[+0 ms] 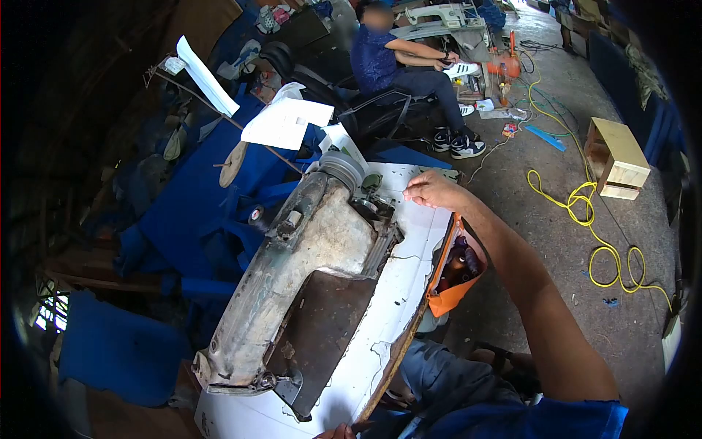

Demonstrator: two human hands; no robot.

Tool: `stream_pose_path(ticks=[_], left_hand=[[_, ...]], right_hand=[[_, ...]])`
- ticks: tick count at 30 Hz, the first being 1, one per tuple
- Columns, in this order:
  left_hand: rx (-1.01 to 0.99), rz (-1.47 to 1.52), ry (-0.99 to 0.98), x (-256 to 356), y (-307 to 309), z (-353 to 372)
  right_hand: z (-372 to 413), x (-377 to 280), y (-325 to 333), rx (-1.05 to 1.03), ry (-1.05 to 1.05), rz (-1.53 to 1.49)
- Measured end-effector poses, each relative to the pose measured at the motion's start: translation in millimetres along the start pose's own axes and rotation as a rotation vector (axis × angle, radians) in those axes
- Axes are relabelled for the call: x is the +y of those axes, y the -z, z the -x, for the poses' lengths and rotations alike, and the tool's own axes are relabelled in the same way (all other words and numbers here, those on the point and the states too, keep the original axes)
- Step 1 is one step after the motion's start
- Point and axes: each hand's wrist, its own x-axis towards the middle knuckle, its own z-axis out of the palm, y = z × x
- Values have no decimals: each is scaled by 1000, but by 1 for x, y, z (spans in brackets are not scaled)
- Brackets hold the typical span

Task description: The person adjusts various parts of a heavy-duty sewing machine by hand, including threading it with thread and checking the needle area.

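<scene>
Since only a bit of the left hand (336, 433) pokes in at the bottom edge of the view, I honestly can't tell how open it is or whether it's got hold of anything. It's right by the near end of the white tabletop (398, 289), which is pretty beat up: cracked, chipped, brown showing along the edge. The wearer's trousers (446, 373) are just beside that edge.

The sewing machine (333, 230) sits on the tabletop, running diagonally away from the left hand, paint worn down to bare patches, with the grooved handwheel (344, 167) at its far end. An orange container (457, 293) with dark stuff inside is up against the table's right side.

Right hand (436, 190) is out over the far part of the tabletop, just to the right of the handwheel end and apart from it. Fingers are curled in with the tips bunched close; can't tell if something tiny is pinched in there.

Further back there's white paper (289, 121) past the handwheel, blue fabric (186, 197) heaped off to the left, and a wooden box (621, 154) plus a looping yellow cord (585, 212) on the floor to the right. Beyond those, another person (376, 58) sits reaching toward a white shoe (461, 69), with a second sewing machine (439, 13) behind.
</scene>
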Motion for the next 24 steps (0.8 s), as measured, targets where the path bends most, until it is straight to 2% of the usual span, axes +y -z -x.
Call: stream_pose_path(ticks=[24], left_hand=[[-5,33,21,1,1,-1]], right_hand=[[2,-1,0,-37,26,50]])
